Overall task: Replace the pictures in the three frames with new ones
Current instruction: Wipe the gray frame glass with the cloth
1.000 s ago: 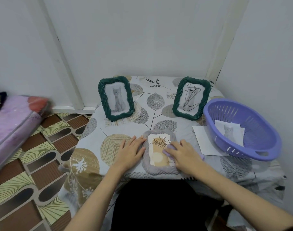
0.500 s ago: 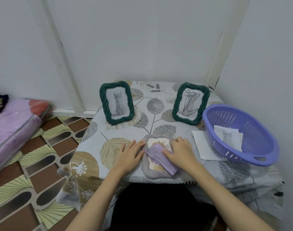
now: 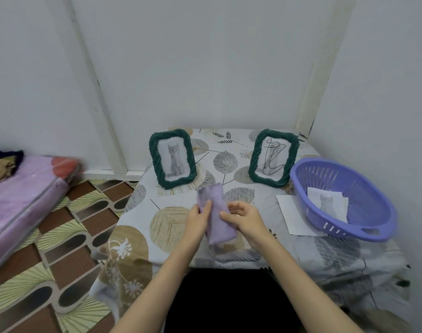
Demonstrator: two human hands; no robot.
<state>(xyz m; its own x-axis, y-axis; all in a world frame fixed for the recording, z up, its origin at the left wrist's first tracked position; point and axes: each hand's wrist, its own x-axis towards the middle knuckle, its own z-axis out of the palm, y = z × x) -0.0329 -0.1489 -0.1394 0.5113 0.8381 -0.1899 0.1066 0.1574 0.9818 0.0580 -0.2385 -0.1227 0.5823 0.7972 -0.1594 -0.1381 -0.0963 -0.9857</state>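
Holding the soft lilac cloth [image 3: 217, 212] between both hands, just above the bench [image 3: 142, 212] near its front edge. Left hand [image 3: 197, 221] pinching the cloth's left edge, fingers curled round it; right hand [image 3: 243, 217] gripping the right side with thumb and bent fingers, probably keeping the fabric taut for folding or for wiping glass. Covering most of the third frame, the pale grey woven one [image 3: 225, 248] lying flat beneath the cloth, only its lower rim and a sliver of tan print peeking out; lying flat probably for easy access to the picture.

Sitting to the right, touching the bench cloth, a white sheet of paper [image 3: 291, 217] partly tucked under the round lavender plastic basket [image 3: 363, 227]. Resting inside that basket, a loose grey kitten print [image 3: 327, 204], seemingly gathered there as a picture already swapped or waiting.

Standing upright farther back, well apart from each other, two dark green woven picture frames: the left one [image 3: 172, 158] showing a grey kitten portrait, the right one [image 3: 273, 157] showing a black line drawing. Facing forward, propped as if for display, so judged finished or not yet touched; cannot tell which.

Lying beyond the bench on the left, a pink plastic-wrapped mattress [image 3: 22, 200] on the patterned floor.
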